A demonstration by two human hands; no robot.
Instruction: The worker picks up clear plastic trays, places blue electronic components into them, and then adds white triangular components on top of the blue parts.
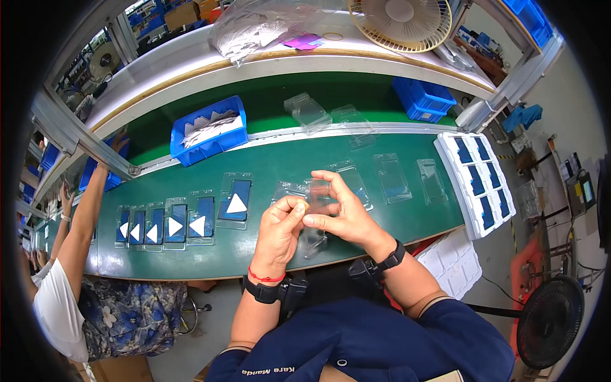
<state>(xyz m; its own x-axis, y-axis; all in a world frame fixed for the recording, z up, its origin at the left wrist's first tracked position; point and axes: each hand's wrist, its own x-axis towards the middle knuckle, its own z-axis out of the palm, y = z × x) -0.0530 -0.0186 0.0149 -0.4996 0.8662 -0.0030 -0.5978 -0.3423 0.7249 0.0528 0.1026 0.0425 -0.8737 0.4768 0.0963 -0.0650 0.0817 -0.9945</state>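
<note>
In front of my chest, over the near edge of the green table (267,159), a clear plastic case (315,243) is held between my hands. My left hand (275,234) pinches its side, thumb against the bent forefinger. On the other side my right hand (349,213) grips it with thumb and curved fingers. More clear cases (393,179) lie flat just beyond and to the right of my hands. To the left runs a row of clear cases holding dark blue flat pieces (237,202), each with a white triangle on it.
A white tray (471,143) with dark blue pieces stands at the table's right end. Toward the back are a blue bin (210,141) of white paper pieces, loose clear cases (308,112) and stacked blue bins (424,102). Another person's arm (89,213) reaches in at left.
</note>
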